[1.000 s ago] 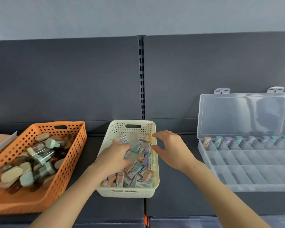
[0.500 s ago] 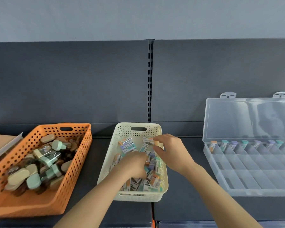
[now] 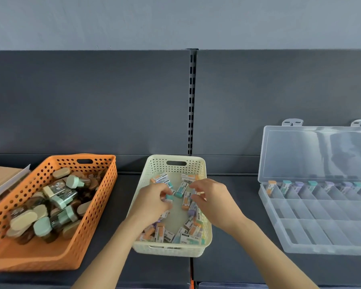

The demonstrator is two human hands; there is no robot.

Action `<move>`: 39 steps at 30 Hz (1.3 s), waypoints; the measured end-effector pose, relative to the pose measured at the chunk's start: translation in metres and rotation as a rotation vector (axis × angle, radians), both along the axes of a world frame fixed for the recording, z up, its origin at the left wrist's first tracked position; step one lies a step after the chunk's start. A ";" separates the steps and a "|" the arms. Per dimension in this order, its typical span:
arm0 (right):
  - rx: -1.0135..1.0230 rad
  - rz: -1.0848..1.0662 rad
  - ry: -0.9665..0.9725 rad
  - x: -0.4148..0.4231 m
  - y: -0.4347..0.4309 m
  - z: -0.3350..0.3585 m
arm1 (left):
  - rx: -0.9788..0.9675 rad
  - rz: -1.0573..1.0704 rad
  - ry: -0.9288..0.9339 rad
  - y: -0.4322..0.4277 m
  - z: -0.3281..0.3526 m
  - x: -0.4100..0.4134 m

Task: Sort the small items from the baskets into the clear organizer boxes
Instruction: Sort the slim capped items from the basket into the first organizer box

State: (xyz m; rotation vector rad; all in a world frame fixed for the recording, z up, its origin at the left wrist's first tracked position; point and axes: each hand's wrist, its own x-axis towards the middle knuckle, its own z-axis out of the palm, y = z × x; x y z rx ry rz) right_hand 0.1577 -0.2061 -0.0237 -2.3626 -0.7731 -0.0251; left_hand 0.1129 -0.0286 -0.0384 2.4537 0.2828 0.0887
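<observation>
I see both hands down inside the cream basket (image 3: 169, 250), over a loose heap of small erasers (image 3: 193, 228). The left hand (image 3: 152, 202) pinches a teal-tipped eraser (image 3: 169, 198). The right hand (image 3: 215, 201) curls its fingers over the pile; I cannot tell whether it grips anything. Left of it, the orange basket (image 3: 101, 205) holds capped bottles (image 3: 58, 197). To the right, the clear organizer box (image 3: 321, 232) stands with its lid (image 3: 317, 153) raised, with one sorted eraser (image 3: 286, 186) in each back-row compartment I can see.

cream basket (image 3: 154, 170) and orange basket (image 3: 104, 184): perforated matt plastic. organizer box (image 3: 300, 247): clear glossy plastic. bench (image 3: 227, 257): dark, matt. erasers (image 3: 180, 190): paper sleeves.
</observation>
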 end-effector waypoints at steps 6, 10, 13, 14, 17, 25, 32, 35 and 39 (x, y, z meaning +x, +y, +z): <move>-0.204 0.192 0.102 -0.008 0.029 -0.013 | -0.098 0.200 -0.249 0.009 0.008 -0.028; -0.257 0.186 0.164 -0.013 0.050 -0.019 | -0.141 0.271 -0.320 0.011 0.003 -0.039; -0.393 0.193 0.202 -0.021 0.064 -0.023 | -0.163 0.300 -0.380 0.014 0.002 -0.044; -0.413 0.207 0.218 -0.023 0.068 -0.025 | -0.160 0.299 -0.393 0.015 0.002 -0.045; -0.368 0.232 0.269 -0.026 0.075 -0.029 | -0.190 0.285 -0.401 0.017 0.002 -0.049; 0.030 0.080 0.366 -0.028 0.059 -0.012 | -0.298 0.273 -0.428 0.011 0.003 -0.048; 0.451 -0.256 0.192 -0.028 0.003 0.011 | -0.338 0.187 -0.467 -0.015 0.012 -0.028; 0.503 -0.375 0.157 -0.023 -0.027 0.009 | -0.338 0.103 -0.475 -0.041 0.020 -0.015; 0.541 -0.485 0.139 -0.016 -0.066 0.008 | -0.357 0.000 -0.468 -0.081 0.026 0.002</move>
